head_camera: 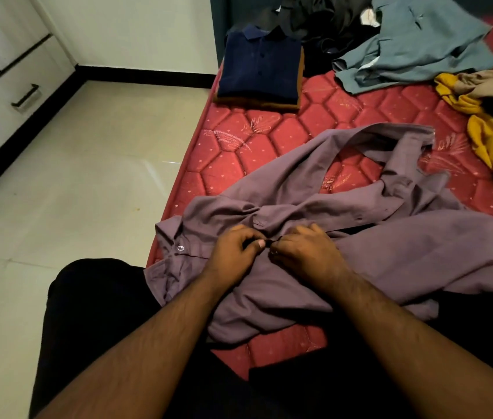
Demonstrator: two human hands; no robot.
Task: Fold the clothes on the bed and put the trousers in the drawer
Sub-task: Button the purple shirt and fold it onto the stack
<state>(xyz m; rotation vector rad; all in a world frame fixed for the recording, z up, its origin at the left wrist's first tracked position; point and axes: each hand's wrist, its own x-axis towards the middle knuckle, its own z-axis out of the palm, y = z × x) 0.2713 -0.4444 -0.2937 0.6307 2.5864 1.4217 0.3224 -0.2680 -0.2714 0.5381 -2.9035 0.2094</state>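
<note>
Head view: a red quilted mattress bed (269,140) beside a pale tiled floor, white drawers (12,95) at the far left; the crumpled mauve cotton button-up shirt (390,252) lies on the bed's near edge, soft, light and floppy, likely best taken by placket or shoulders; the left hand (233,252) and right hand (305,249) pinch its button placket, fingers curled close; a folded navy polo shirt (258,65) sits well beyond.

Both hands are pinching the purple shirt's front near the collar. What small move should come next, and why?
Probably finish closing that button: the left hand and right hand pinch the placket of the purple shirt, which lies crumpled and unfolded on the mattress.
</note>
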